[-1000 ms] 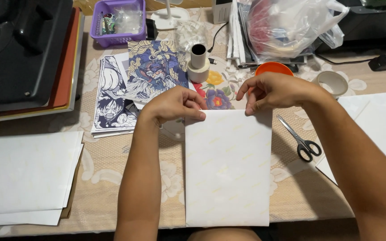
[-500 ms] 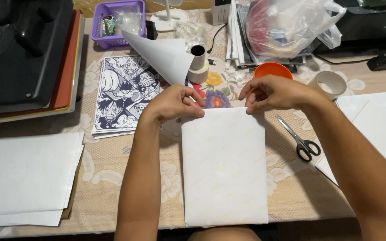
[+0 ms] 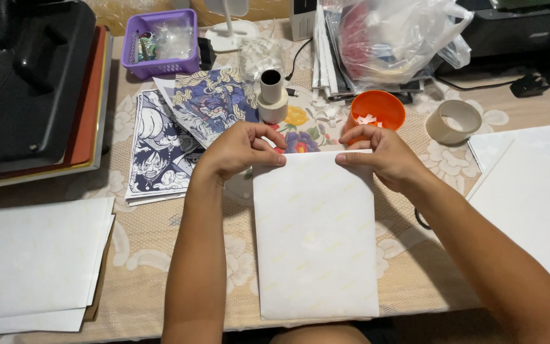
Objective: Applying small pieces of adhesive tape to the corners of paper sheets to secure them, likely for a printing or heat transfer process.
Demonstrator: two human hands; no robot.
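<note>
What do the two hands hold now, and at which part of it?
Both the left hand and right hand pinch the white sheet at its far edge, one near each top corner.

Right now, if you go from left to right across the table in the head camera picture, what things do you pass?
Black machine → purple basket → comic prints → left hand → white sheet held at its top edge → right hand → tape ring → white paper.
</note>
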